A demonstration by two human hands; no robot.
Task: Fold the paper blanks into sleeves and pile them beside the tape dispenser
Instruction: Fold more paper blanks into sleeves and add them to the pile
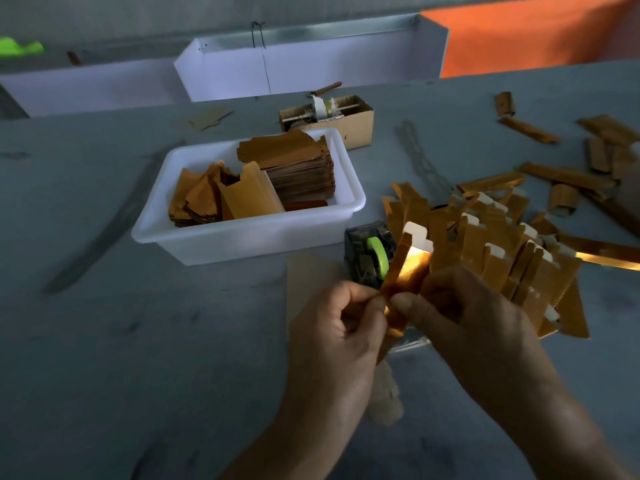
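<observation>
Grey and wide, the table (104,341) is carrying everything we are working with, and white trays and an orange panel are standing along its far edge. Left of centre, the white tub (242,233) is holding a tall stack of flat paper blanks (298,168) on its right side, with looser blanks leaning on its left. Right of the tub, the pile of folded sleeves (502,258) is spreading across the table, many showing their white tabs, and more gold strips are lying scattered toward the far right. Behind the tub, a small cardboard box (349,123) is sitting with a tape roll inside it. The tape dispenser (370,258), dark with a green roll, is standing between the tub and the pile.

We are holding one sleeve (408,268) in front of the dispenser, its long axis running upright and tilting slightly to the right, white tab at the top. Our left hand (336,330) is pinching its lower left edge while our right hand (460,317) is pinching the lower right, both hands close together, thumbs nearly meeting.

The pile is lying just right of and beyond the hands, so our right hand is nearer; we judge that the sleeve needs only a short carry rightward.
</observation>
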